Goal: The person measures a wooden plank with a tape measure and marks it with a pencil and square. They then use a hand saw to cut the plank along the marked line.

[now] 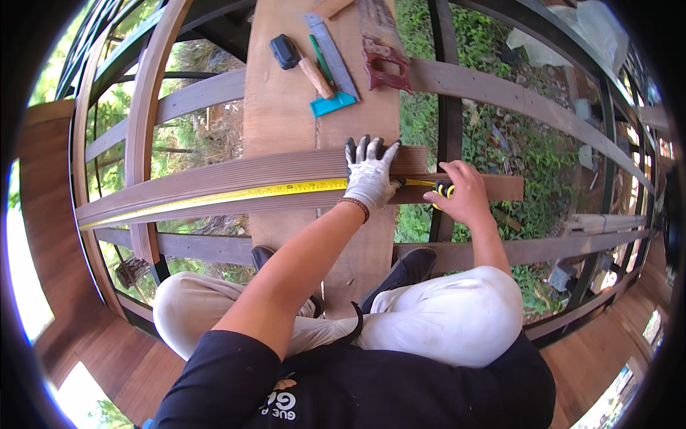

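Observation:
My left hand (369, 175), in a white and dark glove, lies with fingers spread on a grooved brown board (243, 166) across the plank, by the extended yellow tape (275, 190). The tape runs toward the board's far left end. My bare right hand (464, 193) grips the black-and-yellow tape measure (444, 189) near the right ends of the boards, where a second board (500, 187) sticks out farther. Beyond them on the wide plank (279, 132) lie a mallet (284, 51), a square with teal handle (334, 103), a thin green item (321, 57) and a red-handled saw (386, 68).
I sit cross-legged over an open frame of slats (529, 100), with plants and ground visible below through wide gaps. An upright-running timber (143, 129) crosses at left, dark railings (593, 107) curve at right, and wooden decking (128, 361) shows at the lower edges.

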Motion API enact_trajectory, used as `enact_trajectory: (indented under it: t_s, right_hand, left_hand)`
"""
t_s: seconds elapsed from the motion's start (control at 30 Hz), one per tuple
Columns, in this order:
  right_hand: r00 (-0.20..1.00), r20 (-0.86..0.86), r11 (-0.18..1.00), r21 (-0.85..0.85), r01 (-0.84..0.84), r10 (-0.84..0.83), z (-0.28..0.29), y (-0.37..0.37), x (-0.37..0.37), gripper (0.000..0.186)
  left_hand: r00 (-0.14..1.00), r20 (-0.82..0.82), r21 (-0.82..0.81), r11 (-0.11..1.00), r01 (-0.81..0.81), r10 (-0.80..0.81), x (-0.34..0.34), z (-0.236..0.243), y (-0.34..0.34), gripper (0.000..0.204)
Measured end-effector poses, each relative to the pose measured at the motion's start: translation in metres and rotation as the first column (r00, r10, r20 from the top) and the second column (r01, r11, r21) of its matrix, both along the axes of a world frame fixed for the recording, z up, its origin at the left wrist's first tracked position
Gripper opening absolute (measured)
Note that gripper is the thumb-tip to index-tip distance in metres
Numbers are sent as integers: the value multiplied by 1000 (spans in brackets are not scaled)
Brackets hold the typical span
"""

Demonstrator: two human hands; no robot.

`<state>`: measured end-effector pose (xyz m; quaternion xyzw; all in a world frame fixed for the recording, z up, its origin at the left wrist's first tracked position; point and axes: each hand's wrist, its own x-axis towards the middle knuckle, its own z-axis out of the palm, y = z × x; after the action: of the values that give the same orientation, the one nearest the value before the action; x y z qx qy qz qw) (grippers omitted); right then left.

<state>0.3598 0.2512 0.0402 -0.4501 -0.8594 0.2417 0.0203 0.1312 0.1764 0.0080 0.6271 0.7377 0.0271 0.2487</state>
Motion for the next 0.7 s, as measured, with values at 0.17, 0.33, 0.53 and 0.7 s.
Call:
enact_trajectory:
  t_s: [0.17,0.33,0.53,0.7]
  right_hand:
    - [973,-185,990,63,-127,136,29,62,-67,27]
    - [889,-220,915,94,-392,403,2,126,-191,17]
    - [971,-167,982,117,-151,169,-64,169,-300,16]
    - [998,20,998,-24,-60,60,-97,132,-359,28]
  left_hand:
    - [1000,21,12,1000,-10,10,-4,-1,-1,86]
    - [999,42,-36,999,-13,14,-10,2,-2,88]
    - [993,116,76,997,-8,-1,-2,5,1,84]
    - [986,147,221,968,-116,85,-9,-32,-28,79]
